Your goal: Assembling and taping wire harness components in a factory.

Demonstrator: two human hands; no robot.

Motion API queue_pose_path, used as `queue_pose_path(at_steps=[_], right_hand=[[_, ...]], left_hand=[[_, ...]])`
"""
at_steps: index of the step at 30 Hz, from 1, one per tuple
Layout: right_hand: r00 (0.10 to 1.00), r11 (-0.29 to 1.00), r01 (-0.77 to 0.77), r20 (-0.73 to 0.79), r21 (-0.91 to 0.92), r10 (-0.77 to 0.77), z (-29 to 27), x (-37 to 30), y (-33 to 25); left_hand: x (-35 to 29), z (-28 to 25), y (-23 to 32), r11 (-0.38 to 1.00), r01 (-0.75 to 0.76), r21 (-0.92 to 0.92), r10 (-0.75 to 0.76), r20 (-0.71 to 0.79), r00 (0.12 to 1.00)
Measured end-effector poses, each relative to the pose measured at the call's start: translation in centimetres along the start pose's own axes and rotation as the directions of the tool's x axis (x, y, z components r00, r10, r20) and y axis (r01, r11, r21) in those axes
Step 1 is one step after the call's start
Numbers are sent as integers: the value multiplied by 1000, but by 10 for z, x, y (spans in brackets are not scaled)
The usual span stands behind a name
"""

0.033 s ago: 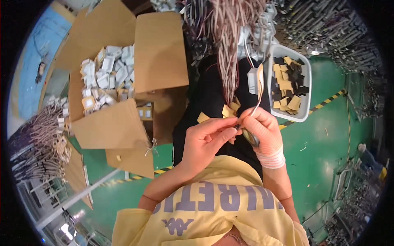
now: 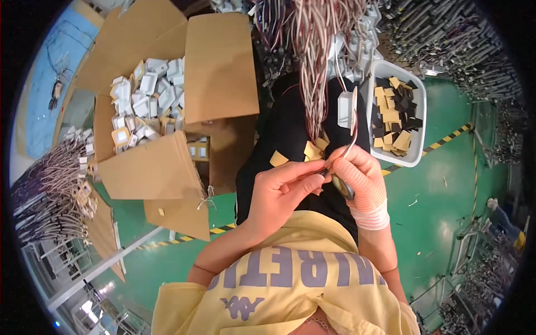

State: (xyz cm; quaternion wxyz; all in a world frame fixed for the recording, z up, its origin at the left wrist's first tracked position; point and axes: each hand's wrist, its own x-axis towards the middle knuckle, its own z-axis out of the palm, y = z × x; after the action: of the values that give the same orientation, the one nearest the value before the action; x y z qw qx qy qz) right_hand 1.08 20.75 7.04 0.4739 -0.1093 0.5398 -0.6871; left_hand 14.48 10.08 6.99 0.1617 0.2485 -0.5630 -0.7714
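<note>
- Closest to you, your left hand (image 2: 279,192) and right hand (image 2: 357,178) meet over your lap, above the black cloth (image 2: 290,128) on your knees. The grip of both is closed: the fingertips of the two hands pinch together on a thin grey cable (image 2: 350,146).
- The cable runs up from your right hand to a small white flat module (image 2: 347,109) that hangs just above. This piece looks light, and the cable looks soft and bends easily, so I judge it wants a hold near the end of the wire, not on the hanging module.
- Some yellow square pads (image 2: 312,149) lie on the black cloth, just beside your fingers. They seem thin and light; take them by the edge.
- Further, to your right, a white tray (image 2: 420,120) holds more yellow and black pads.
- To your left, an open cardboard box (image 2: 220,67) is full of white modules.
- Farthest, a thick bundle of cables (image 2: 315,50) hangs down in the middle.
</note>
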Motion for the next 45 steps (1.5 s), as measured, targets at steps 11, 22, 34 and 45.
queue_pose_path(at_steps=[11,22,34,45], right_hand=[[997,996,-81,5,37,80,-7,13,4],[992,995,-99,86,21,97,-23,24,4],[979,994,-106,178,12,102,-35,29,7],[993,995,-88,75,-45,92,-28,25,8]], left_hand=[[6,2,-7,946,-38,322,46,-16,999],[19,-5,-7,788,530,-313,-492,196,848],[25,-4,-14,743,584,-327,-525,256,811],[49,16,-36,735,283,-616,-193,210,959]])
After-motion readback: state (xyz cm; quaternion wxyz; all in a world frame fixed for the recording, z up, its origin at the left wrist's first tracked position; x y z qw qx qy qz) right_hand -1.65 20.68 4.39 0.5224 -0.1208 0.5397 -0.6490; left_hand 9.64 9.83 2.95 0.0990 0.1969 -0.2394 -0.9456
